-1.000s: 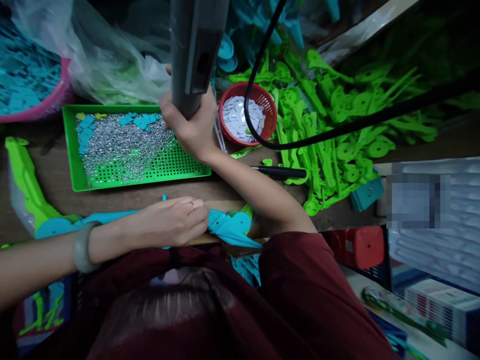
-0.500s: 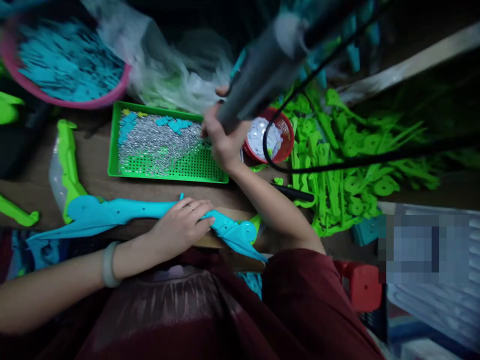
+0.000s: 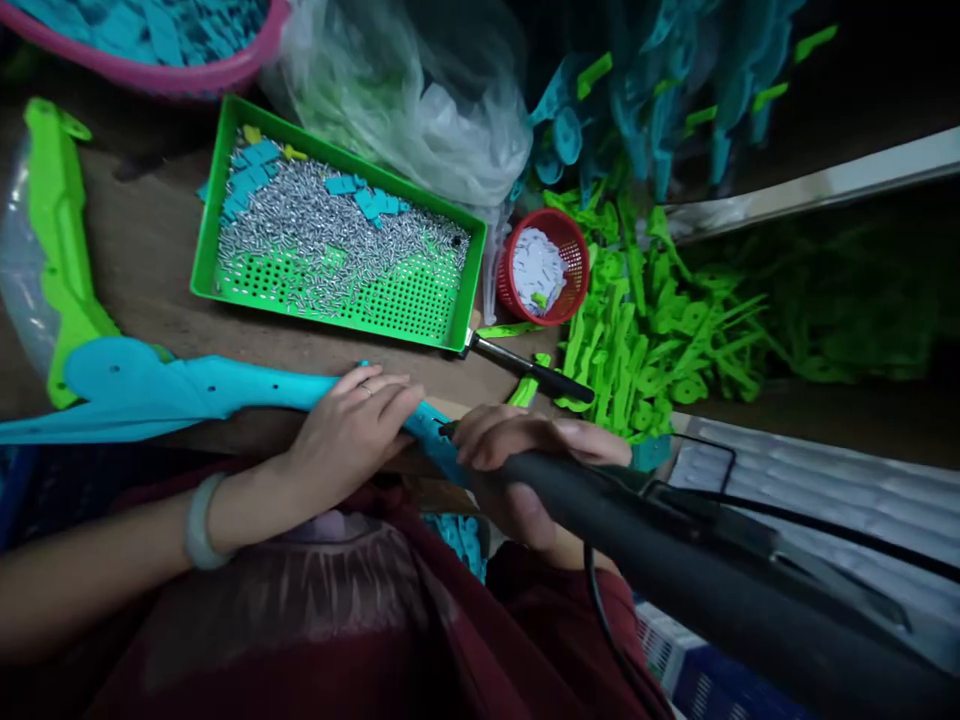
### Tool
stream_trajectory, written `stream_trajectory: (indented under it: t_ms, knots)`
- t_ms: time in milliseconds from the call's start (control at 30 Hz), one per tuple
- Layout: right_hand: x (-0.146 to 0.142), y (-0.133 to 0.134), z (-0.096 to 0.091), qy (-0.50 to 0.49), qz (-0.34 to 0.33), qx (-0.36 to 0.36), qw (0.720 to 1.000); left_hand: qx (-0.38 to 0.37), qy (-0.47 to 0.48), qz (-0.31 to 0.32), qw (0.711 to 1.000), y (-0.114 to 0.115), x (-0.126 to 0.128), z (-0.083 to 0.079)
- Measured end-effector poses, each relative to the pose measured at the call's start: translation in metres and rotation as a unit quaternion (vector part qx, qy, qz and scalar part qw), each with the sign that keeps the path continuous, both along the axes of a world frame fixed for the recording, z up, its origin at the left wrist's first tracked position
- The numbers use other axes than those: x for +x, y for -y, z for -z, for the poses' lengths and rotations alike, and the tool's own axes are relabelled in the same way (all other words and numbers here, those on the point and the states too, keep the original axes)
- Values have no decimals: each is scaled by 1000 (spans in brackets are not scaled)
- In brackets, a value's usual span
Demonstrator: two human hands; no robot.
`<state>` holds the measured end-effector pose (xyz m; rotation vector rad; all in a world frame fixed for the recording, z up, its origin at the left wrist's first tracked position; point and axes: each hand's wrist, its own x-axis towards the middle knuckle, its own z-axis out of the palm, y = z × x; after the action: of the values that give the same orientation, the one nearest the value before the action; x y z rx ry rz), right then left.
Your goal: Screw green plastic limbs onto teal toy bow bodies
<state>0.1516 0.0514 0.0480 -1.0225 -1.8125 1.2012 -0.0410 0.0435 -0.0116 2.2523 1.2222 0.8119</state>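
My left hand [image 3: 352, 425] lies with curled fingers on top of a long blue plastic part [image 3: 195, 385], pressing it down at the table's near edge. My right hand [image 3: 525, 450] is wrapped round the front of a dark grey electric screwdriver [image 3: 697, 575], whose tip sits on the blue part right beside my left fingers. A black cable [image 3: 810, 515] runs from the tool. Behind the hands, a green perforated tray [image 3: 225, 160] holds a heap of small silver screws and a few blue pieces.
A small red basket [image 3: 574, 255] of white pieces stands right of the tray, with a black-handled tool [image 3: 532, 370] in front of it. A pile of green plastic parts [image 3: 660, 330] fills the right. A green part [image 3: 56, 230] lies at left, a pink basin [image 3: 180, 70] behind.
My right hand has brought the screwdriver down from above the tray to the blue part near my lap. The camera has tilted; my left hand stays on the blue part.
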Motion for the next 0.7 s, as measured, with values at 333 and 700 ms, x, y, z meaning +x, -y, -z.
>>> stream_trajectory:
  t_ms: [333,700]
  knots:
    - [-17,-9,15,-151,-12,68,986,-14,17,-4,1000,2,2,4]
    - [-21,-7,17,-82,-9,31,996,2,35,-18,999,5,4,10]
